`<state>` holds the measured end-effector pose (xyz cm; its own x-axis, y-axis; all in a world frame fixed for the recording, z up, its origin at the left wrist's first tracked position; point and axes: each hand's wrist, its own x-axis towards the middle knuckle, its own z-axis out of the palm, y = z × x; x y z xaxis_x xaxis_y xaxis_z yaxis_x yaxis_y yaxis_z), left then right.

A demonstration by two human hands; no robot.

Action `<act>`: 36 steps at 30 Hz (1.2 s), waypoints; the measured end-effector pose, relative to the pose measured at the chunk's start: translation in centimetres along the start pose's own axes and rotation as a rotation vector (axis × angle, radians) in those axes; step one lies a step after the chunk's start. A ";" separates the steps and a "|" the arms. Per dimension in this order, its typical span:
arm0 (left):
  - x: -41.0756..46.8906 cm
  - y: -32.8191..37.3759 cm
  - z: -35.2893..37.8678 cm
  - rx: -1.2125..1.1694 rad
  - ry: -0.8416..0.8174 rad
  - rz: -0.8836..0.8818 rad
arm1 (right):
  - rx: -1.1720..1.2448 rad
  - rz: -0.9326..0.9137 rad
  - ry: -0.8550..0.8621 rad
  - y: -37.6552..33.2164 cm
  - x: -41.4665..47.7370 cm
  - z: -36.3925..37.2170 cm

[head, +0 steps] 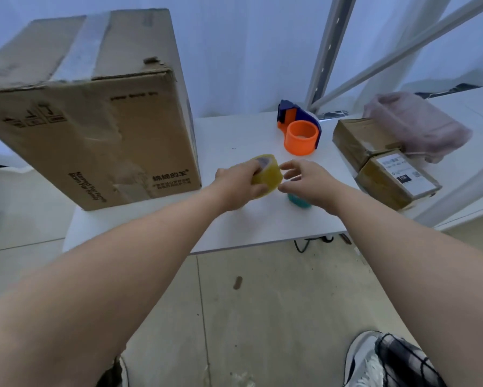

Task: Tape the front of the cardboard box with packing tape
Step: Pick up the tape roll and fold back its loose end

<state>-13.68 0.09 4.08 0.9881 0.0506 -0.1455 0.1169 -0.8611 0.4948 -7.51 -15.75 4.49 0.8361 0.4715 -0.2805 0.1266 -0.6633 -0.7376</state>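
A large cardboard box (95, 129) stands upright at the left end of the white table (262, 219), with old clear tape along its top seam. My left hand (236, 185) grips a yellowish roll of packing tape (268, 174) just above the table, right of the box. My right hand (308, 182) is beside the roll with its fingers spread, the fingertips at the roll's right edge.
An orange and blue tape dispenser (300, 129) sits behind the hands. A small teal object (297, 201) lies under my right hand. Two small brown parcels (385, 160) and a pink plastic bag (419, 124) lie at the right. Metal shelf posts (332, 46) rise behind.
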 end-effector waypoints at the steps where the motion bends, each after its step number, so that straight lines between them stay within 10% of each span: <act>1: -0.7 0.3 -0.8 -0.117 -0.002 -0.035 | 0.076 0.006 -0.026 -0.8 -0.5 -0.1; 25: -9.3 1.5 -8.7 -0.481 0.128 -0.051 | 0.226 -0.351 0.400 -9.9 -5.8 1.8; 36: -9.3 2.2 -9.1 -0.523 0.108 -0.004 | -0.130 -0.396 0.503 -9.1 -5.1 0.6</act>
<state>-21.69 2.29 14.33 0.9890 0.1287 -0.0724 0.1273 -0.4953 0.8594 -13.29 -11.73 12.29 0.8567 0.3859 0.3421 0.5134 -0.5748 -0.6372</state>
